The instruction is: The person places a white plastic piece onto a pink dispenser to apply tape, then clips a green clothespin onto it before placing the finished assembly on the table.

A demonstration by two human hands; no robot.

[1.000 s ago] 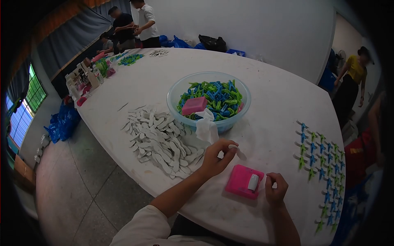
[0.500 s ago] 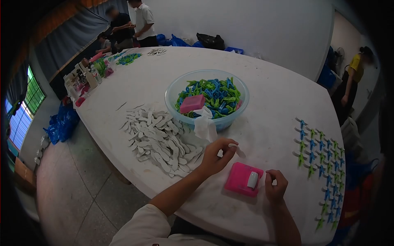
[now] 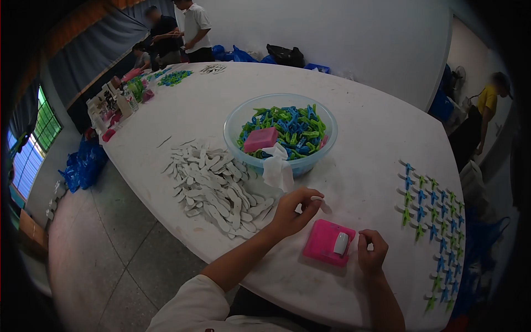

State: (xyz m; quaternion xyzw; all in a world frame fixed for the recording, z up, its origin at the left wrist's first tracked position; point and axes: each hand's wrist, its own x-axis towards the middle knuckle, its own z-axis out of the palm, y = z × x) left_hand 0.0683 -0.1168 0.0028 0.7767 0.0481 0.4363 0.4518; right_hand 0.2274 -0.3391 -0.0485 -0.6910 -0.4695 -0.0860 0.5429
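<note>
My left hand is closed in a pinch on a small flat grey-white strip, held above the table. The strip looks like those in the loose pile left of my hand. Right in front of me lies a bright pink block-like box with a glossy white-silver piece on its top. My right hand is curled closed just right of the box, apart from it. Whatever its fingertips hold, if anything, is too small to make out.
A clear bluish basin holds many green and blue clips, a pink block and a white tissue over its rim. Rows of clips lie at the table's right. People stand far left and one person right.
Both hands stay almost still, with the strip still in the left pinch. At the far right, the person in yellow has moved slightly.
</note>
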